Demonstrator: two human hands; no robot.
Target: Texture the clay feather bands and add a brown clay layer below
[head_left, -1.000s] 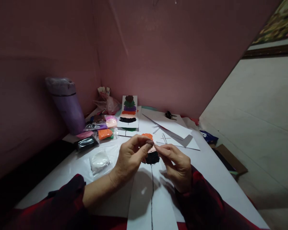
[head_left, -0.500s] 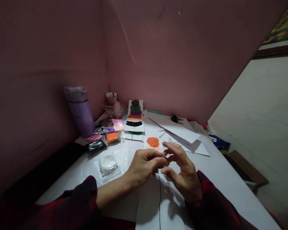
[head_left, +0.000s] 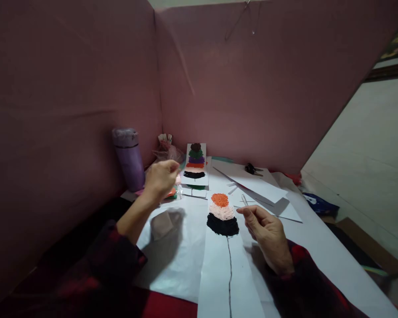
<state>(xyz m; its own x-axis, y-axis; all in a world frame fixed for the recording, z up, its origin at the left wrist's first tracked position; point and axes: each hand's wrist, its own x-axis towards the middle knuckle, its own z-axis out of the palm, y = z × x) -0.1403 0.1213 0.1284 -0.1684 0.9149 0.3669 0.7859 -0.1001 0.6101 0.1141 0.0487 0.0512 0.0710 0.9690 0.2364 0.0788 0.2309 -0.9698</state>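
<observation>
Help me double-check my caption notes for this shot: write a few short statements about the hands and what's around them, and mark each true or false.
1. The left hand touches the right hand. False: they are apart.
2. The right hand is nearer the black band than the left hand is. True.
3. The orange patch lies below the black band in the picture. False: it is above, with a pale pink band between.
4. The purple bottle stands left of the multicoloured card. True.
5. The keys lie left of that card. False: they lie right of it.
</observation>
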